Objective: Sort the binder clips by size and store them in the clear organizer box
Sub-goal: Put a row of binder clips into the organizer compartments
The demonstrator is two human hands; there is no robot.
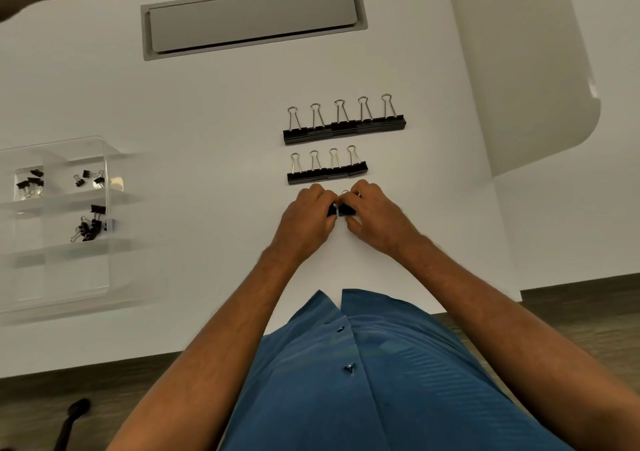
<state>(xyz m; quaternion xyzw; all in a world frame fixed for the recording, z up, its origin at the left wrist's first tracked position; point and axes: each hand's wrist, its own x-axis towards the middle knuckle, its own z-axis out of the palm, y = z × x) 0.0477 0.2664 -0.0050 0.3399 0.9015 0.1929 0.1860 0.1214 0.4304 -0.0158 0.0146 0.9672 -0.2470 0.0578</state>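
On the white tabletop (207, 111), the left hand (306, 218) and the right hand (375, 216) meet close together near the front middle. Both have their fingers curled around a small cluster of black binder clips (341, 209), each grip pinching them from its own side; how many clips lie between the fingers cannot be told, since the hands cover most of them.

Just beyond the hands lies a row of four clips (327, 170), set side by side with their wire handles pointing away from the person. Farther back, a row of five larger clips (344, 125) is lined up the same way.

Well apart to the left stands the clear organizer box (104, 159). Three of its compartments hold loose small clips: one group at the far left (30, 182), one just right of it (88, 178), and one nearer the person (90, 225).

A grey hatch (254, 17) is set into the tabletop at the back. A blue buttoned shirt (363, 381) fills the lower foreground.
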